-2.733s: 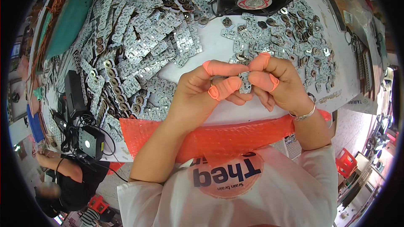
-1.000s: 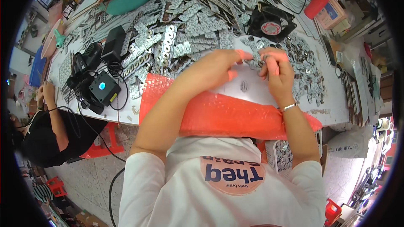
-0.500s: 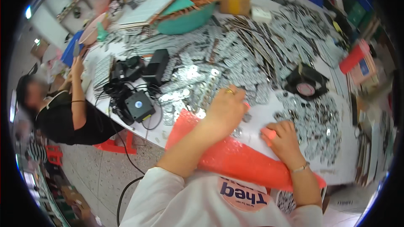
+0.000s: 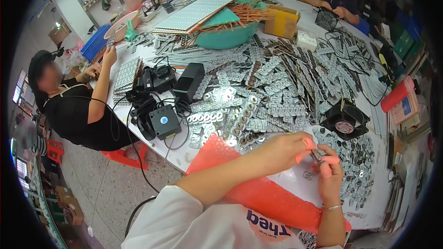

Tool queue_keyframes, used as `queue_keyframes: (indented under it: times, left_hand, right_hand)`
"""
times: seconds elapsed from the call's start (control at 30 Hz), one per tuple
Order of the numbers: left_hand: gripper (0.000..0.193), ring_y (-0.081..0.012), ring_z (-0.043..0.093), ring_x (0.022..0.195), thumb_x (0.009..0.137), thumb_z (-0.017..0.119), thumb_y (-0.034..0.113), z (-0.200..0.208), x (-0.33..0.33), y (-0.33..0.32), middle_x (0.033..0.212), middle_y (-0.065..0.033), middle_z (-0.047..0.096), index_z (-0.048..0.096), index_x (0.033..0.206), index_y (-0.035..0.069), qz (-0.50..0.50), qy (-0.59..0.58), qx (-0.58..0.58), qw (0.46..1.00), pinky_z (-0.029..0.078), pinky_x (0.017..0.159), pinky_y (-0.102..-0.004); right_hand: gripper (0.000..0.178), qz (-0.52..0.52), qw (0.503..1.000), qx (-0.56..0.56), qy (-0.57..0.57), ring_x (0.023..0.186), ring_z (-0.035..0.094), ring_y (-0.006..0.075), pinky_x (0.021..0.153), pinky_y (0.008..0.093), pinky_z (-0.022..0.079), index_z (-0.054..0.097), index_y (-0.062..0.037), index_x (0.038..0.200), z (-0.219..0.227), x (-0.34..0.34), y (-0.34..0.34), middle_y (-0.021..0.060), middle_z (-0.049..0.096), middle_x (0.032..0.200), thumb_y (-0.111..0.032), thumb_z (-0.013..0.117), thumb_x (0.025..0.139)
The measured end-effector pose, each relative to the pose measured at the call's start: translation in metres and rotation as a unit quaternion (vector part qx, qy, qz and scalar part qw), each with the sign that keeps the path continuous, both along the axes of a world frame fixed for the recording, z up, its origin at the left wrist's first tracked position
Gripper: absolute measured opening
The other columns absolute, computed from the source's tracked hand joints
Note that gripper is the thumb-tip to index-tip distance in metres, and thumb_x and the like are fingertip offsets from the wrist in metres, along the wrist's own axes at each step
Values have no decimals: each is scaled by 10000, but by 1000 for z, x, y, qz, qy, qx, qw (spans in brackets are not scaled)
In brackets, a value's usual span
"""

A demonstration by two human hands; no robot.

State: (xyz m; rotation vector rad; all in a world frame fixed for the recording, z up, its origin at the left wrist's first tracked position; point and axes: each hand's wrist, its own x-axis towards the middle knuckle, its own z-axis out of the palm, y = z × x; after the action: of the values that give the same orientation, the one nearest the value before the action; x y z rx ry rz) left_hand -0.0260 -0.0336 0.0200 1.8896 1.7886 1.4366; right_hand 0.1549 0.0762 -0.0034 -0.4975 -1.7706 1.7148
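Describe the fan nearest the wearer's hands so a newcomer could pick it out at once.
On the white table, find the big heap of metallic strips, then go to its right. There a square black fan sits just beyond the person's right hand. Unlike the grilled fan by the far co-worker's hands, this one shows a red-and-white round label.

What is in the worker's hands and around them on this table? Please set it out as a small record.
Left hand: fingertips in orange covers, close to a small part; grip unclear
Right hand: seems to pinch that small part
Near hands: one loose piece on the white table
Beyond right hand: black fan, scattered small pieces
Beyond left hand: silvery strips
Table's near edge: red plastic wrap
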Motion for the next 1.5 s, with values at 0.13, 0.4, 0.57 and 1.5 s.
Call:
queue_keyframes:
  times: [0.13,0.4,0.57,1.5]
  left_hand:
    - [233,-299,629,914,819,638,58,-3,10,6,1058,-128,611,611,1050,61,-30,-58,36,997,539,753,-343]
    - [207,-255,644,921,807,653,38,-18,4,17,1066,-136,615,611,1010,36,-39,-141,86,985,522,779,-329]
    - [255,-196,636,932,797,657,-19,-21,12,20,1080,-130,611,597,1040,31,-59,-251,61,964,536,772,-294]
    - [238,-83,531,599,878,517,98,-6,18,9,669,-29,563,577,1074,-23,-93,-168,-175,966,441,548,-252]
  right_hand:
    - [180,25,961,-259,91,832,605,173,722,305,531,558,-72,1040,-2,7,5,128,530,1240,-189,590,906]
    - [145,23,953,-298,51,791,611,212,696,338,520,536,-49,1020,6,5,6,71,586,911,-150,553,917]
    - [137,54,966,-253,-21,766,643,216,694,353,533,539,-30,1000,1,6,8,108,618,921,-142,533,923]
    - [136,-18,993,-82,-84,528,536,58,436,190,415,642,-13,926,17,14,12,60,639,750,-120,560,909]
